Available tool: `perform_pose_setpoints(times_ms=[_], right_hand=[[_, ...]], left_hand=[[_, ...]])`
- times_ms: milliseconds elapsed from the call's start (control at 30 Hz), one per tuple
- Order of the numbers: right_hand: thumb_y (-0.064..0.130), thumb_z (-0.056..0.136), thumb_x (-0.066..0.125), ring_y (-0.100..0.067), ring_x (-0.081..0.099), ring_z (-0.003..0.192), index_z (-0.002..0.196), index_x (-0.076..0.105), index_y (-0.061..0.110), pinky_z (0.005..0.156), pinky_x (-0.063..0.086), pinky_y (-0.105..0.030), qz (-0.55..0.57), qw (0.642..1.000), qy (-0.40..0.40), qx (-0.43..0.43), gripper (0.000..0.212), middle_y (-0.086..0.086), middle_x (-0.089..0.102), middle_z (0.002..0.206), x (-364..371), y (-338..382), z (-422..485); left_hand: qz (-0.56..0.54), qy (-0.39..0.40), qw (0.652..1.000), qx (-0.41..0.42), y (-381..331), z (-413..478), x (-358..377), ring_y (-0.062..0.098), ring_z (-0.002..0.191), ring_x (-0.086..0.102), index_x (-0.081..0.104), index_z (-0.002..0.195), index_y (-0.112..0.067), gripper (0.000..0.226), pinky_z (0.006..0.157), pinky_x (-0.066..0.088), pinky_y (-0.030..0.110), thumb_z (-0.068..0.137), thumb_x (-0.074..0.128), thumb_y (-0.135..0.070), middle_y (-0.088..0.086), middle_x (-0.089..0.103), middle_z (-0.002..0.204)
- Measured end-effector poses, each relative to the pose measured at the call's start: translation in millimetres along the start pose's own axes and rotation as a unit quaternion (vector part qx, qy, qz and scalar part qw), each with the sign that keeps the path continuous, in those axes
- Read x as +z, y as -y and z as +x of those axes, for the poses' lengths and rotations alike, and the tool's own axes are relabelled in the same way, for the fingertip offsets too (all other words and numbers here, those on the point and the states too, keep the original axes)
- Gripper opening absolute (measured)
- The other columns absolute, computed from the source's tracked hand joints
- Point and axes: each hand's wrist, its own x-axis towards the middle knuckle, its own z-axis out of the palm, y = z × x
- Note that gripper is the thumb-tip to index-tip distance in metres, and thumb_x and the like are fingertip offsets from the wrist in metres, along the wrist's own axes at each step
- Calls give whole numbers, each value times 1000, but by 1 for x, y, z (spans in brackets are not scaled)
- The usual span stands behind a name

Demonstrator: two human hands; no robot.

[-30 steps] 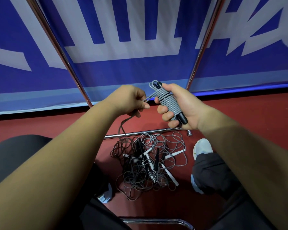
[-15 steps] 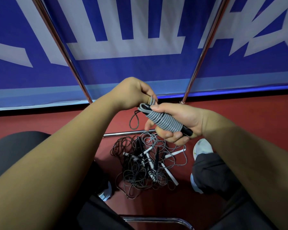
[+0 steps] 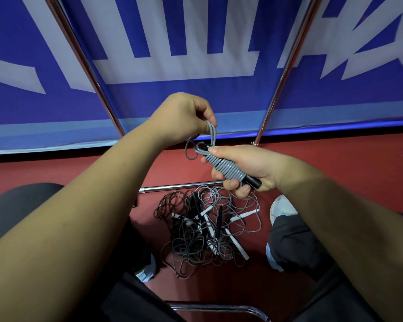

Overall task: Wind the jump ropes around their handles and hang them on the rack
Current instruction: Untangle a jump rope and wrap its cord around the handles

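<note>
My right hand (image 3: 244,167) grips a pair of black handles with grey jump rope (image 3: 228,167) wound tightly around them, held level in front of me. Just up and left of it, my left hand (image 3: 182,117) pinches the free loop of that grey rope (image 3: 211,133), pulled up from the handles' tip. A small slack loop hangs below my left hand. On the red floor below lies a tangled pile of jump ropes (image 3: 207,231), dark and grey, with white and black handles. The chrome rack poles (image 3: 84,59) rise on the left and on the right.
A chrome bar (image 3: 179,187) lies across the floor behind the pile. A blue and white banner (image 3: 196,96) stands behind the poles. My knees and light shoes (image 3: 282,206) flank the pile. A chrome chair rail (image 3: 219,307) shows at the bottom.
My right hand lowered the wound handles and turned them from upright to level. My left hand rose and pulled the free rope end up into a short loop above the handles' tip.
</note>
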Motion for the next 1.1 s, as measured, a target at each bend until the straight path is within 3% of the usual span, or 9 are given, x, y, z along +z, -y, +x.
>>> perform_pose_setpoints(times_ms=[100, 300, 500, 600, 667, 767, 933, 1000, 1100], right_hand=[[51, 108, 55, -15, 41, 55, 131, 61, 19, 49, 30, -19, 6, 999, -42, -5, 40, -3, 56, 79, 0, -2, 5], [58, 106, 55, -16, 47, 55, 131, 60, 17, 49, 34, -23, 37, 990, -128, -43, 48, -4, 57, 81, -7, -3, 11], [61, 107, 49, -20, 56, 61, 136, 57, 19, 59, 49, -34, 69, 984, -142, -81, 51, -5, 62, 85, -4, -2, 15], [74, 101, 47, -20, 53, 57, 122, 61, 19, 56, 46, -33, 105, 980, -154, -67, 61, -6, 61, 80, -3, 0, 17], [82, 96, 47, -19, 51, 53, 115, 63, 22, 54, 44, -31, 103, 976, -183, -59, 65, -5, 61, 79, -5, 2, 17], [79, 97, 51, -18, 47, 51, 114, 64, 25, 52, 39, -28, 111, 973, -196, -58, 58, -3, 58, 75, -9, 2, 15], [73, 101, 50, -17, 44, 52, 112, 63, 26, 49, 36, -26, 117, 973, -192, -55, 50, -1, 56, 73, -12, 3, 10], [72, 101, 51, -17, 44, 51, 111, 62, 25, 49, 36, -25, 123, 971, -197, -52, 49, -2, 56, 72, -13, 4, 10], [72, 100, 52, -16, 44, 51, 112, 62, 25, 51, 35, -25, 127, 970, -203, -45, 49, -2, 57, 73, -16, 7, 9]], left_hand=[[24, 10, 999, 26, -1, -1, -1, 3, 65, 64, 79, 88, -25, 17, 62, 50, 19, 83, 82, -8, -9, 72, 75], [102, 84, 990, 49, 5, 0, -12, -1, 86, 67, 80, 104, -30, 17, 71, 49, 11, 90, 82, -20, -13, 74, 94], [192, 113, 974, -43, 10, -3, 3, 16, 75, 68, 74, 95, -25, 6, 65, 48, 28, 92, 77, -29, -5, 71, 82], [122, 168, 975, -79, 11, -4, 12, 8, 52, 60, 77, 98, -24, 18, 63, 48, 28, 103, 63, -35, -6, 78, 80], [57, 188, 977, -82, 9, -7, 11, 3, 50, 51, 76, 102, -24, 24, 63, 46, 26, 106, 60, -40, -11, 80, 84], [-74, 167, 980, -76, 7, -10, 9, 6, 55, 50, 76, 99, -19, 34, 58, 44, 19, 106, 59, -48, -6, 72, 73], [-355, 157, 912, -132, 13, -5, 14, 21, 70, 64, 67, 103, -7, 32, 76, 57, 38, 113, 48, -31, 5, 64, 74], [-368, 178, 902, -135, 16, -5, 18, 19, 68, 67, 65, 106, -7, 24, 71, 59, 37, 113, 47, -21, 6, 70, 82], [-265, 175, 944, -85, 21, -6, 18, 12, 59, 55, 67, 108, -7, 17, 56, 49, 26, 111, 53, -17, 5, 77, 94]])
